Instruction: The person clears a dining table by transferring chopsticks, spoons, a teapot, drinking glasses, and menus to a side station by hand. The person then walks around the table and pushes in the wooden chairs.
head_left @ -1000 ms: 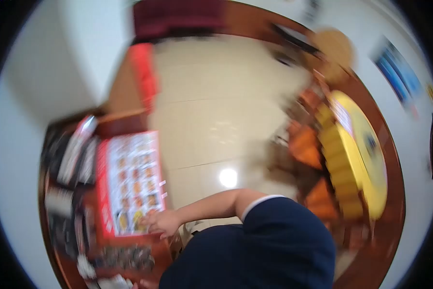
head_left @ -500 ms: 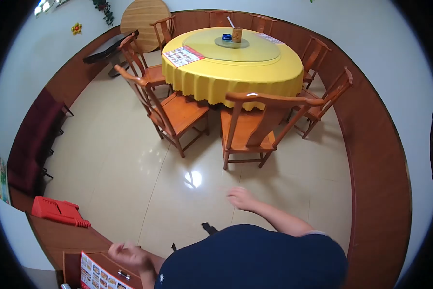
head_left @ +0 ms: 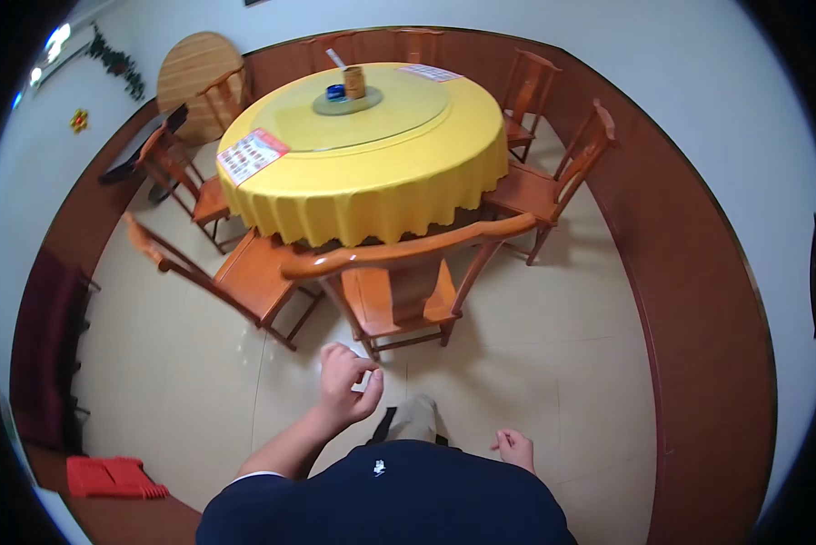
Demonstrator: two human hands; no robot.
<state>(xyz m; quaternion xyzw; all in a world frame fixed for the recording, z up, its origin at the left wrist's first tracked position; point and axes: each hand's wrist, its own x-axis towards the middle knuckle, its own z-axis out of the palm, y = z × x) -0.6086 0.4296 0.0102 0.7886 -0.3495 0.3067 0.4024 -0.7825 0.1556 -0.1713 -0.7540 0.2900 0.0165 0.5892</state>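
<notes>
And here's the floor [head_left: 553, 400], pale, glossy tile scored with thin joints. On it stands the round desk [head_left: 467, 123], draped in yellow cloth [head_left: 372, 211] that falls in soft, scalloped folds. A broad glass disc [head_left: 344, 132] lies flat on top, smooth and faintly green. Closest to the person comes the chair [head_left: 412, 292], polished orange-brown wood, its curved top rail gleaming above a flat splat, its back turned this way, right at the desk's near edge. A glossy, rectangular menu [head_left: 253, 156] sits on the cloth, to the left. The left hand [head_left: 349, 380] hangs just before the chair, fingers loosely bent, thumb apart, grasping nothing visible. The right hand [head_left: 514, 448], lower down, curls partly out of sight; can't tell whether it's clenched. Mid-glass, there's a brown cylindrical cup [head_left: 354, 84], beside a squat blue tin [head_left: 336, 92].
</notes>
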